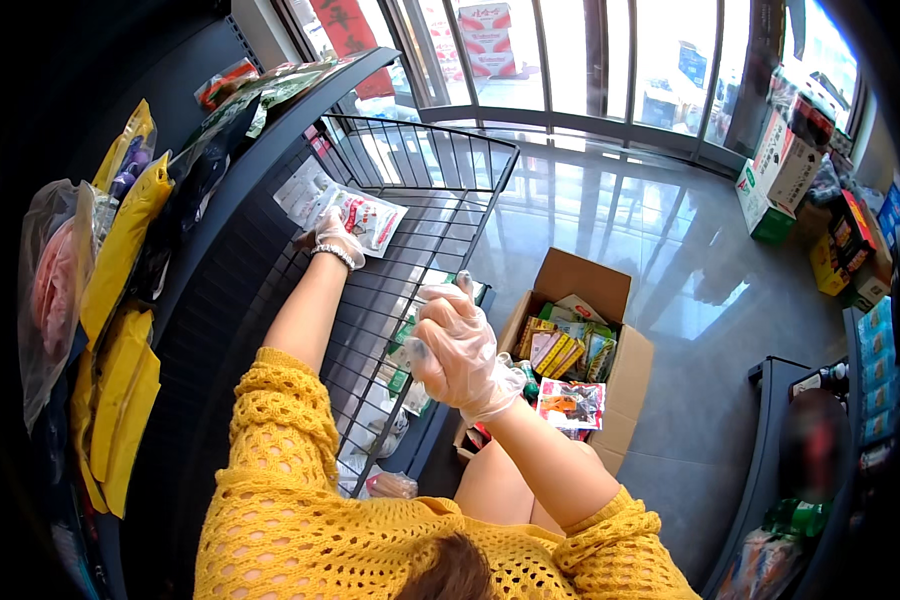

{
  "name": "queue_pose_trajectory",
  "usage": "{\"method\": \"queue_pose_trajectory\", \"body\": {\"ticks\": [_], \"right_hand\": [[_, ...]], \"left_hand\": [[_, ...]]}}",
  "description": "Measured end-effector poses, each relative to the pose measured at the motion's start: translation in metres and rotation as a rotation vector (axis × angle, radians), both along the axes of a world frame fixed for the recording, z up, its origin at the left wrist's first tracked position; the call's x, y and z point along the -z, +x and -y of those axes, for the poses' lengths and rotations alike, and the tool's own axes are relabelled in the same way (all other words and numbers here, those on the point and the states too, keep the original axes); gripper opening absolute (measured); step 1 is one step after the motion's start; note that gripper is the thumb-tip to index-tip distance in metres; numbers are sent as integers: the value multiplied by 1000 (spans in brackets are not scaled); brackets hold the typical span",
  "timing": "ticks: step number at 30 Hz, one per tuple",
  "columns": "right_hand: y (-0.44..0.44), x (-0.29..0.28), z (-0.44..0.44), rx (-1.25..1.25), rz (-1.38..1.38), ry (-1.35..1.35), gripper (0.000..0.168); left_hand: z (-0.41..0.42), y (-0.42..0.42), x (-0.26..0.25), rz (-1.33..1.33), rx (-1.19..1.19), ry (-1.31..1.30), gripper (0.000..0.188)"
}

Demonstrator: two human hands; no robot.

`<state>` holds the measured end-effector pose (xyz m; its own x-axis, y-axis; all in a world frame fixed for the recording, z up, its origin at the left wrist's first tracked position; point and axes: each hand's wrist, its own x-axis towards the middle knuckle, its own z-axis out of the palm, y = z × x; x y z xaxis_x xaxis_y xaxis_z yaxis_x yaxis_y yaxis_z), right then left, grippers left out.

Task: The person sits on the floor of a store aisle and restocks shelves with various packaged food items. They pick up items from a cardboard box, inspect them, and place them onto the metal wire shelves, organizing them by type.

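Observation:
Both my hands wear clear plastic gloves. My left hand reaches into a black wire shelf basket and grips a white packet with red print; more white packaging lies just beyond it, against the back. My right hand is raised in front of the basket's near edge, its fingers curled; whether anything is inside them cannot be told. Below and right of it stands an open cardboard box filled with packaged goods, among them yellow striped packs and a clear-and-red food packet near my knees.
Yellow bags and other packets lie on the dark shelf at left. Under the basket, a lower shelf holds packages. Cartons are stacked at the upper right, and a stocked shelf stands at lower right. Glass doors are ahead.

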<state>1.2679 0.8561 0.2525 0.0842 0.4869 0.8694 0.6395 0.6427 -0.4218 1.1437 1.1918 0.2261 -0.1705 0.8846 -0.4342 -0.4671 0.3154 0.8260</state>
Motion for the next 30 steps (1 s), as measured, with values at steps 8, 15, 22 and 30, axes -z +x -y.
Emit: {"method": "queue_pose_trajectory", "body": {"ticks": [8,15,22,30], "right_hand": [[6,1,0,52,3,32,10],[8,2,3,39,16,32,11],[13,10,14,74,27,-4,12],[-8,-18,-4,25,-94,49,12]], "left_hand": [[41,25,-27,-242,-159,56,49],[31,-3,-29,-1174,12,406,56],[91,49,-84,-1389,73,1176,38],[182,118,-194,-1347,60,2087,22]]}}
